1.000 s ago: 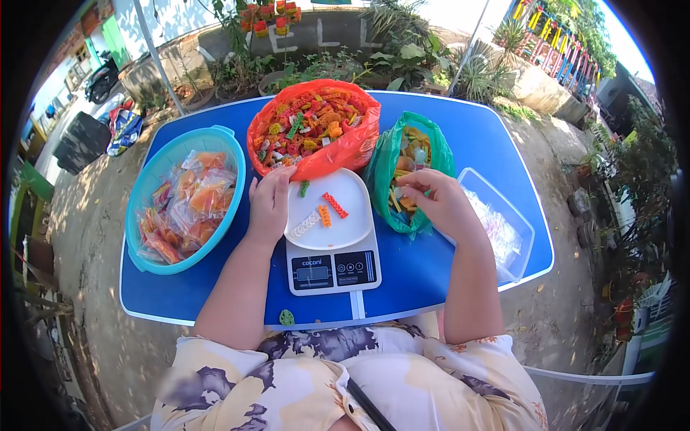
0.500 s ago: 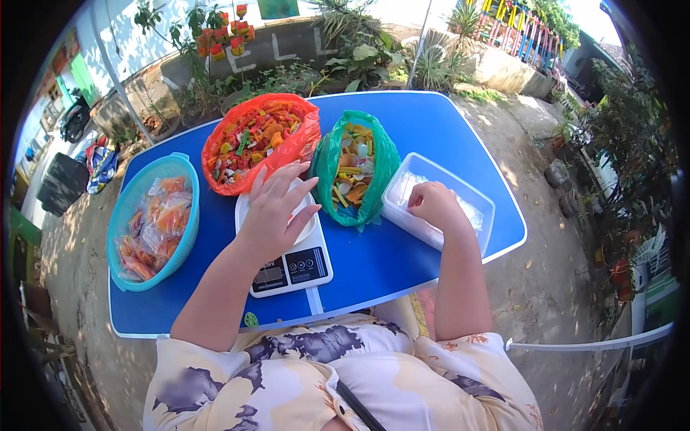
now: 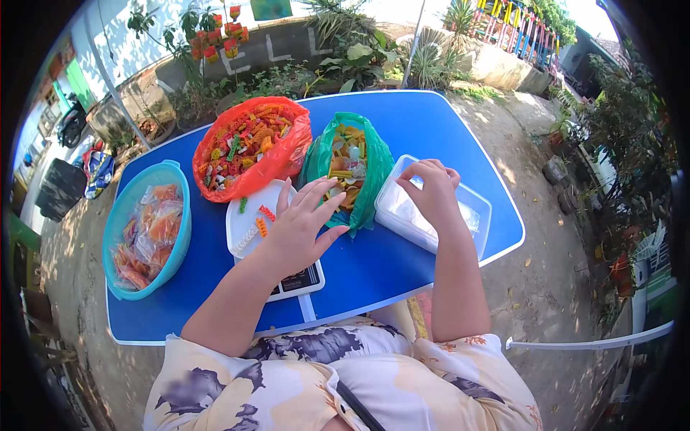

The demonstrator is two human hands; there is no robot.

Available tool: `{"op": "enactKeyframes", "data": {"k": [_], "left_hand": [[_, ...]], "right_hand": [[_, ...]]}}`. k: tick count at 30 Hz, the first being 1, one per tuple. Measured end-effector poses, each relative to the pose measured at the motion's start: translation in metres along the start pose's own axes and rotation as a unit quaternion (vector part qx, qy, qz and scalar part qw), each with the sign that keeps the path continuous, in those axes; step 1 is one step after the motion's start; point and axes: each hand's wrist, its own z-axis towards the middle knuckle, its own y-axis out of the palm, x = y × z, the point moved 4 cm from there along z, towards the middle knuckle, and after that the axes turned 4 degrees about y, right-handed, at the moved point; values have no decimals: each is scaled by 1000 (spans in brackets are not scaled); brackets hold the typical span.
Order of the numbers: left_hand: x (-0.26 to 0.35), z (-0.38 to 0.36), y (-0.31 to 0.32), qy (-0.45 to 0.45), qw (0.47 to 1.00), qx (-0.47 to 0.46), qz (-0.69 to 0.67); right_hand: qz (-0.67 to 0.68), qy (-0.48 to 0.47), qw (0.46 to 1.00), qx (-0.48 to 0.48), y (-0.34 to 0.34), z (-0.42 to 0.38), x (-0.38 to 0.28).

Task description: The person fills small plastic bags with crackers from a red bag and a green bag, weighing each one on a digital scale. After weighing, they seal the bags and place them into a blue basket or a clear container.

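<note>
My left hand (image 3: 300, 226) is open, fingers spread and palm down. It hovers over the white kitchen scale (image 3: 320, 276), its fingertips near the front of a green plastic bag (image 3: 377, 169) of yellowish snack pieces. A few coloured snack pieces (image 3: 261, 227) lie on the scale's white tray (image 3: 237, 226), which my hand partly covers. My right hand (image 3: 435, 197) is above a clear plastic container (image 3: 483, 233) with thin clear plastic bags (image 3: 468, 217) inside. Its fingers are curled, and whatever is between them is too small to make out.
A red plastic bag (image 3: 284, 154) full of colourful snack pieces stands behind the scale. At the left, a light-blue basin (image 3: 183, 237) holds several filled clear packets (image 3: 162, 223). Everything sits on a blue table (image 3: 424, 115) with a pale rim.
My left hand has shifted right and lower, showing pieces on the scale's tray. My right hand has risen slightly from inside the container. The view has shifted slightly.
</note>
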Motion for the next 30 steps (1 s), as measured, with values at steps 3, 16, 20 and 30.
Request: {"op": "enactKeyframes", "data": {"k": [3,16,20,30], "left_hand": [[-6,-1,-7,-48,994,74,-72],[-100,-69,-56,-221,905,158,-326],[-111,-83,-66,-221,891,328,-222],[-92,-79,-49,-118,965,202,120]], "right_hand": [[-27,-68,974,213,-17,4,-36],[463,-65,854,-228,87,40,-167],[496,-8,841,-217,132,47,-177],[463,-5,880,-107,159,21,-188]]}}
